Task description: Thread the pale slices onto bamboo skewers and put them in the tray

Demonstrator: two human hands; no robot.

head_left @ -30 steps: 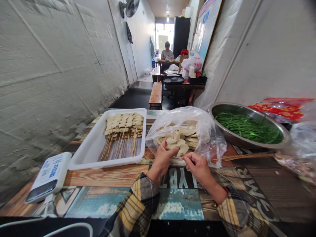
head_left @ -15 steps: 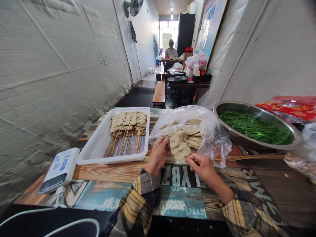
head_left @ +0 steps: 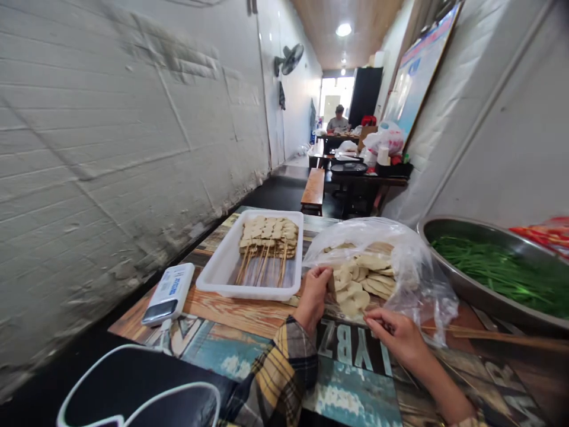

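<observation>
My left hand (head_left: 315, 295) is closed, thumb and fingers pinching the left edge of some flat, beige, wavy-edged slices (head_left: 352, 296). At their lower right edge, my right hand (head_left: 398, 333) has its fingertips pinched together. A thin wooden skewer seems to run from those fingertips under the palm, mostly hidden by the hand. More slices are heaped behind in an open clear plastic bag (head_left: 415, 261). Left of the bag, a white tray (head_left: 222, 279) contains stacked skewers of the same slices (head_left: 269, 237), their sticks pointing towards me.
A steel basin (head_left: 438, 252) of green stalks (head_left: 502, 273) stands at the right, with loose skewers (head_left: 502, 337) before it. A white device (head_left: 171, 293) with a cable (head_left: 178, 388) lies at the left. Beyond are a bench (head_left: 313, 187), cluttered tables and a seated person (head_left: 338, 121).
The view has swung left and up, so everything sits further right and lower. Both hands keep nearly the same hold at the slices.
</observation>
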